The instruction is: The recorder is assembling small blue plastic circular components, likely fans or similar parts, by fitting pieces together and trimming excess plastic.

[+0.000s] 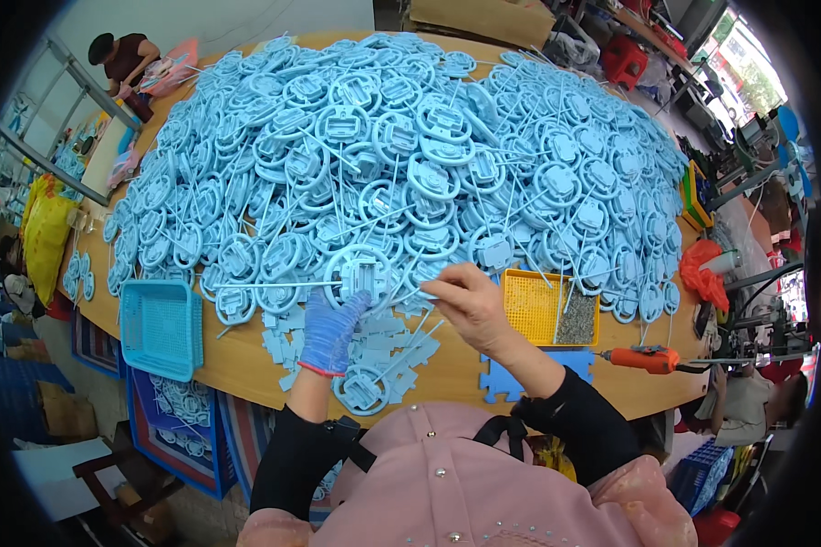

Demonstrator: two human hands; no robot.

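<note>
"What are you holding?"
"My gloved left hand (331,333) grips a pale-blue ring part (362,276), perhaps to steady it. My right hand (477,313) is curled beside it; whether gripping anything, I can't tell."
"The yellow basket (527,314)?"
"Right of my right hand, probably for easy reach."

No lettering or numbers can be read.

A broad wooden table (648,392) spans the room's middle, with a pale wall (283,18) beyond. A grey metal frame (53,166) stands at left, a red stool (623,61) at upper right. Bright light fills an opening (748,64) (window or doorway, I cannot tell) farther right; grey floor (178,510) shows lower left.
</note>
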